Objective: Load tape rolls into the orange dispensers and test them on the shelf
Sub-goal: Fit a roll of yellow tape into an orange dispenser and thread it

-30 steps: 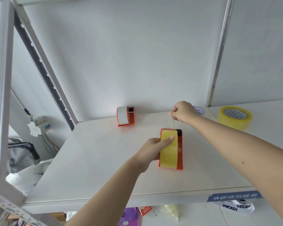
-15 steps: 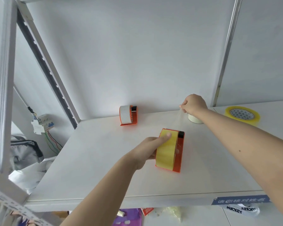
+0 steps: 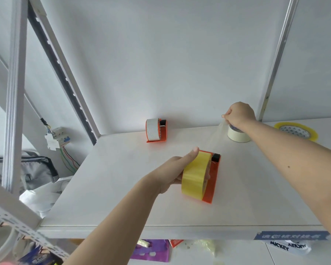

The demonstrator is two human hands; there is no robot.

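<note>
An orange dispenser (image 3: pixel 211 181) loaded with a yellow tape roll (image 3: pixel 195 175) lies on the white shelf (image 3: pixel 113 188). My left hand (image 3: pixel 172 173) grips the roll and dispenser, thumb along the top. My right hand (image 3: pixel 239 114) is raised at the back right and pinches the end of a clear tape strip (image 3: pixel 216 134) drawn from the dispenser's black cutter end (image 3: pixel 215 157). A second orange dispenser (image 3: pixel 161 132) holding a grey-white roll (image 3: pixel 152 130) stands near the back wall.
A cream tape roll (image 3: pixel 236 135) sits under my right wrist. A flat yellow roll (image 3: pixel 296 131) lies on the adjoining shelf to the right. Metal uprights (image 3: pixel 275 60) frame the shelf. Bags and packages lie below the front edge.
My right hand has risen and moved right, drawing the tape strip longer. My left hand has tilted the dispenser slightly. The cream roll is now uncovered.
</note>
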